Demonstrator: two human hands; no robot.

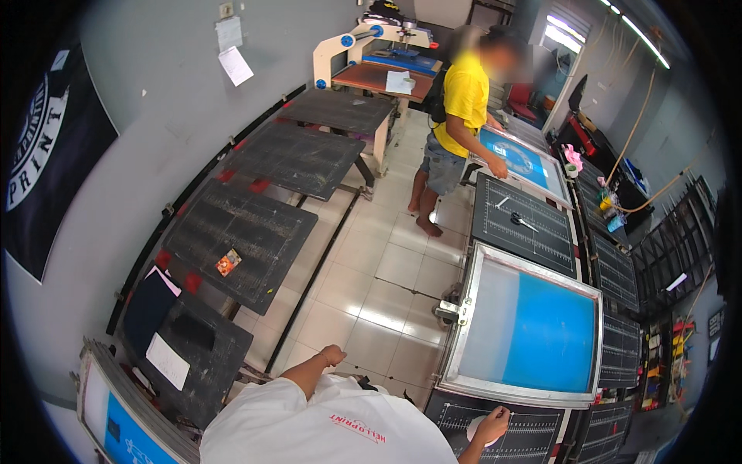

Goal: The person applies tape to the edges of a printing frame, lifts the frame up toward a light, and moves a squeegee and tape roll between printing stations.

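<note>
My left hand (332, 356) is held out over the tiled floor, fingers curled in, and nothing shows in it. Low on the right, my right hand (492, 424) is closed at a white roll (474, 430) that looks like tape, partly hidden by the fingers. Beneath it lies a black printing board (533, 427) with white ruled marks. Just beyond, a metal-framed printing screen (456, 363) with pale mesh and a blue area lies flat.
Scissors (524, 223) rest on another marked board (495, 232). Farther off, a person in a yellow shirt (467, 93) bends over a blue screen (519, 164). Several black boards (239, 232) line the left wall, one bearing papers (168, 361). A heat press (386, 62) stands at the back.
</note>
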